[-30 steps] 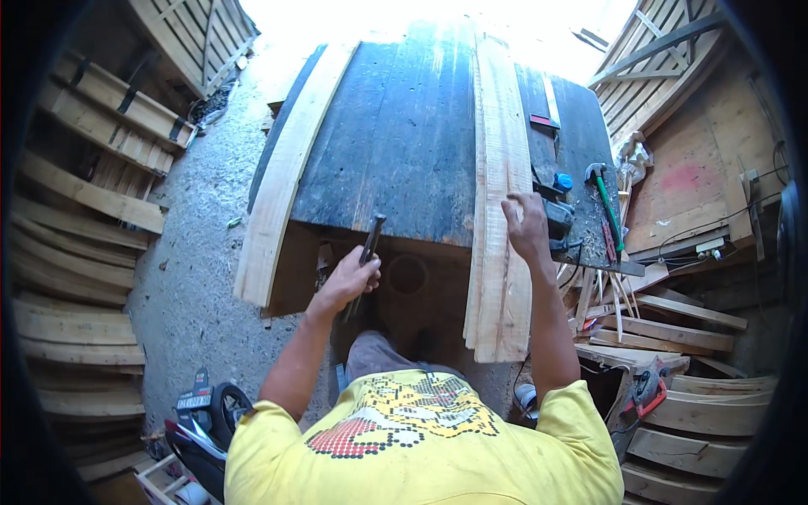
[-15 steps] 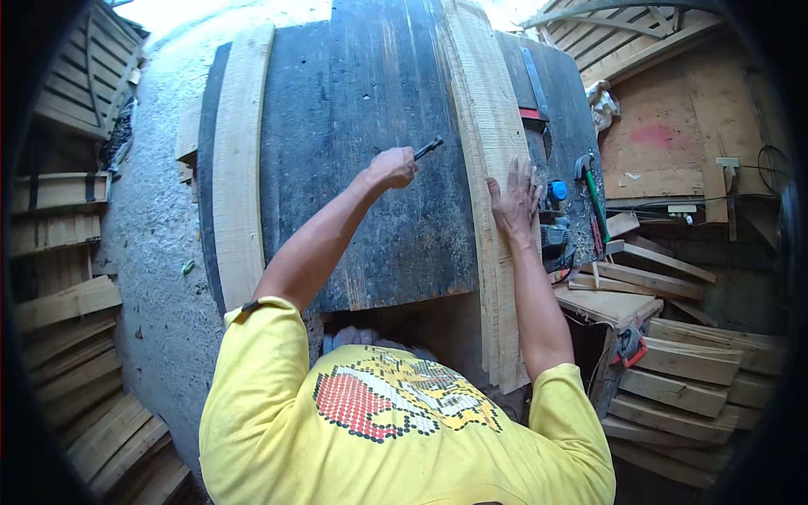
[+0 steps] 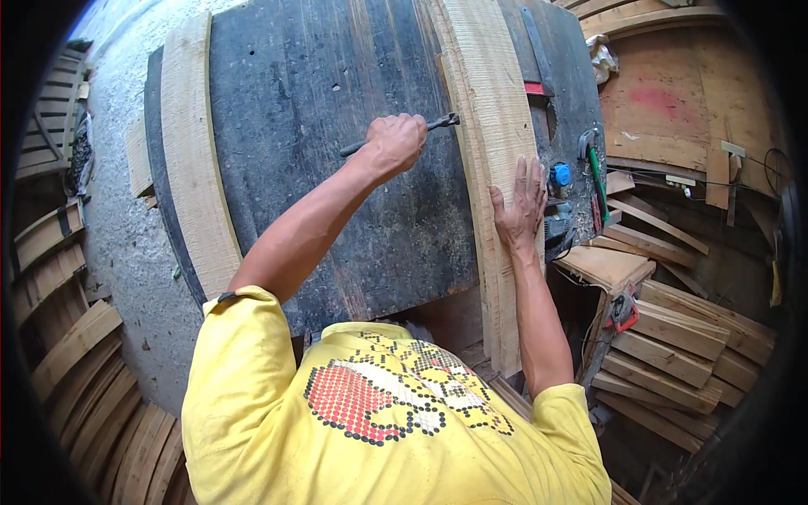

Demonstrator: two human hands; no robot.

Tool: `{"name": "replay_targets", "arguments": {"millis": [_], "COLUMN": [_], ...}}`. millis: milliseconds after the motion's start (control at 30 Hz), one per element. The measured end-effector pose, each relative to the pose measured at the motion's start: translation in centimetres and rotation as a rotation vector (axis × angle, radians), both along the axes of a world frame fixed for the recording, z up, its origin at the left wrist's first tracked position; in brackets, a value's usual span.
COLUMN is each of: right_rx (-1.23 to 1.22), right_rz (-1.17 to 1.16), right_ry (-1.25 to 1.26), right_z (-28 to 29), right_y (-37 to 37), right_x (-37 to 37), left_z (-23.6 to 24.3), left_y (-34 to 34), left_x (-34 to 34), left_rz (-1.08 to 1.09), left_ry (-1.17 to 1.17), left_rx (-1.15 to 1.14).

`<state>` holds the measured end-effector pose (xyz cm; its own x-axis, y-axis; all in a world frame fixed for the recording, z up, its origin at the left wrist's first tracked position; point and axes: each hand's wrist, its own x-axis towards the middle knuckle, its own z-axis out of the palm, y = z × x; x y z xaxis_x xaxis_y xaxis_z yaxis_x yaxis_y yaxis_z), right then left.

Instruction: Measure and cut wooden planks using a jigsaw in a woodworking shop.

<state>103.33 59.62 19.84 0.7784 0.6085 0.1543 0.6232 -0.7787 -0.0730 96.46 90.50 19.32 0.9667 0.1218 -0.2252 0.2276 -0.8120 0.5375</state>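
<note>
My left hand [image 3: 397, 141] is closed around a dark metal bar tool [image 3: 443, 123] with a widened end. That end lies at the left edge of a pale, rough-sawn plank [image 3: 484, 76]; whether it touches cannot be told. My right hand [image 3: 519, 202] rests flat on the plank with fingers stretched out, holding nothing. The plank runs lengthwise along the right part of a dark worktable [image 3: 337, 93], its near end jutting past the table's front edge. Another strip of wood shows along its left side.
A second plank [image 3: 192, 118] lies along the table's left side. Right of my right hand are a power tool [image 3: 557, 223], a blue round object [image 3: 560, 174] and a green-handled hammer [image 3: 597, 172]. Timber piles [image 3: 673, 353] stand at right; more stacked boards [image 3: 76, 337] stand at left.
My left hand has turned the bar tool and brought its widened end right, to the plank's edge. The right hand stays flat on the plank. The whole view has shifted slightly.
</note>
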Motion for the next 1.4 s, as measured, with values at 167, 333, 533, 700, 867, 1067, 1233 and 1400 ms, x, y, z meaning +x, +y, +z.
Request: {"name": "replay_targets", "arguments": {"millis": [167, 333, 533, 700, 867, 1067, 1233, 1400], "right_rx": [0.001, -0.008, -0.006, 0.02, 0.035, 0.033, 0.028, 0.017], "right_rz": [-0.001, -0.011, -0.007, -0.008, -0.004, 0.003, 0.006, -0.01], "right_ry": [0.025, 0.028, 0.022, 0.012, 0.013, 0.009, 0.01, 0.007], "right_z": [0.2, 0.5, 0.4, 0.4, 0.2, 0.2, 0.2, 0.4], "right_y": [0.3, 0.4, 0.5, 0.6, 0.5, 0.4, 0.6, 0.7], "right_x": [0.1, -0.1, 0.1, 0.1, 0.2, 0.2, 0.2, 0.0], "left_z": [0.7, 0.7, -0.2, -0.3, -0.5, -1.3, -2.1, -3.2], "left_y": [0.7, 0.8, 1.6, 2.8, 2.9, 3.0, 4.1, 4.7], "left_x": [0.8, 1.2, 2.0, 3.1, 3.4, 3.5, 4.3, 4.3], "left_rz": [-0.05, -0.093, -0.147, -0.216, -0.265, -0.237, -0.281, -0.36], "left_ry": [0.13, 0.157, 0.148, 0.186, 0.169, 0.176, 0.164, 0.056], "left_rx": [-0.008, -0.051, -0.03, 0.015, 0.079, 0.043, 0.033, -0.025]}}
